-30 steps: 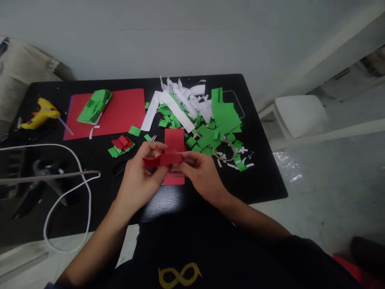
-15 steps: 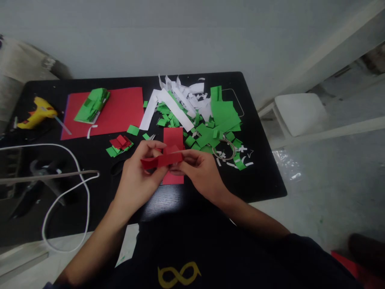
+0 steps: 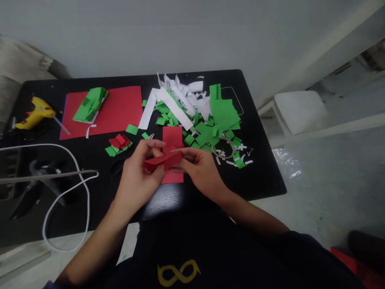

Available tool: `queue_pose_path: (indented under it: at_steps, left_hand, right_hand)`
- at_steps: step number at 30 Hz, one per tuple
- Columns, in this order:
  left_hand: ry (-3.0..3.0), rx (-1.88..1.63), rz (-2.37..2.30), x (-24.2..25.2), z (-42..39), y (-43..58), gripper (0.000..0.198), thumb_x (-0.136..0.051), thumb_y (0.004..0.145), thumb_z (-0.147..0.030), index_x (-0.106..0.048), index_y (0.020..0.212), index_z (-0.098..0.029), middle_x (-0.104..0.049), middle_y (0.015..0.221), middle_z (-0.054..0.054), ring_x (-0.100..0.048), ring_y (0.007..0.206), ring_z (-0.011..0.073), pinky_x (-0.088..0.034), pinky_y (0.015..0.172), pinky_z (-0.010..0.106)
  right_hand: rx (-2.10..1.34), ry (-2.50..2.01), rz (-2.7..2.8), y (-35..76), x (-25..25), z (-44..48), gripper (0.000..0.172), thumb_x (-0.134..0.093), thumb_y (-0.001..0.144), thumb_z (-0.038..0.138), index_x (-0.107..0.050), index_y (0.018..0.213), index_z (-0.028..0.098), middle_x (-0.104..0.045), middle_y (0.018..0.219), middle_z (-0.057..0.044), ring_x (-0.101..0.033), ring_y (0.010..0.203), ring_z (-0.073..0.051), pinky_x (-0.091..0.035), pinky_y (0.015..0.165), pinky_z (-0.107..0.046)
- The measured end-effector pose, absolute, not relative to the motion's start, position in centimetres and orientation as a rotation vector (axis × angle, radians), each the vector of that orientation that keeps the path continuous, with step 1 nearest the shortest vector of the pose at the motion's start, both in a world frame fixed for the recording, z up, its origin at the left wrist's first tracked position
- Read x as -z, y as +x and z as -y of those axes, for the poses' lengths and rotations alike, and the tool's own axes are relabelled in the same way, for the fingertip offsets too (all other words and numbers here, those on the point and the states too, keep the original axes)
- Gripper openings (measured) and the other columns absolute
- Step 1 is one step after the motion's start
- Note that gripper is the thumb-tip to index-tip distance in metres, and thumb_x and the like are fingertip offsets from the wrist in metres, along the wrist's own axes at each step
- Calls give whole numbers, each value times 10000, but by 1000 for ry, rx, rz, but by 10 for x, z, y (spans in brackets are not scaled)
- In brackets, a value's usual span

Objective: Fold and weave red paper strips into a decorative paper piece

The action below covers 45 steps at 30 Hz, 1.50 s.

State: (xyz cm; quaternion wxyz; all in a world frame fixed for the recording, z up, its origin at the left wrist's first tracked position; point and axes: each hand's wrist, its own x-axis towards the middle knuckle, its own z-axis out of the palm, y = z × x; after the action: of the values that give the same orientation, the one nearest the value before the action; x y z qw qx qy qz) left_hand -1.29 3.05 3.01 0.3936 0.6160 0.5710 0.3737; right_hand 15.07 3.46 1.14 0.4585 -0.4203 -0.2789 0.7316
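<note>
Both hands (image 3: pixel 138 168) partly cover the folded red paper (image 3: pixel 169 159) they hold.

Strip (image 3: pixel 172 134) & paper (image 3: pixel 173 159) held over it are both coloured red. Beyond strip, scraps (image 3: pixel 207 134) are mixed green & wht. L of strip, red is shown by sheet (image 3: pixel 120 110), yellow by glue gun (image 3: pixel 36 113). Table (image 3: pixel 249 180) is coloured blk., finely streaked nr. strip's near end; shirt (image 3: pixel 210 241) dk., marked w/ yellow loop motif (image 3: pixel 179 276).
</note>
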Motion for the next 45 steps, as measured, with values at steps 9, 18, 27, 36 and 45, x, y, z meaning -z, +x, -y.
queue_pose_path:
  at_steps: [9,18,27,36,45]
  left_hand:
    - [1590,-921,-1524,-28,-32,-14,335,-696,829,-200,-623,1152,-250,-698,895,4,-691,833,203,-533,626,285]
    - [1596,-918,-1489,-31,-32,-11,329,-688,839,-186,-608,1151,-248,-668,839,-22,-677,801,182,-562,720,300]
    - [1693,-977,-1330,-26,-31,-26,302,-687,865,-189,-646,1150,-277,-629,881,12,-621,774,184,-557,735,338]
    - [1837,-1055,-1364,-15,-23,-24,236,-688,929,-230,-677,1157,-291,-713,1090,25,-669,956,221,-556,865,387]
    - [1892,-1166,-1459,-8,-17,-16,305,-739,902,-223,-654,1189,-281,-747,1112,30,-719,990,227,-576,899,396]
  right_hand:
    - [-1794,-1080,694,151,-8,-36,268,-894,734,406,-806,874,195,-818,810,-17,-823,805,-228,-695,905,-451]
    - [-1767,-1085,720,151,-8,-36,323,-921,698,426,-806,879,184,-827,843,-18,-820,822,-227,-694,885,-420]
    - [-1832,-1093,680,158,-9,-43,327,-928,680,423,-794,865,189,-838,823,-32,-831,786,-236,-696,857,-413]
    - [-1827,-1091,682,160,-10,-42,308,-921,703,374,-809,907,173,-838,850,-49,-830,804,-237,-692,882,-429]
    - [-1784,-1048,693,157,-9,-41,294,-935,678,353,-817,884,179,-825,815,-9,-815,761,-211,-703,861,-420]
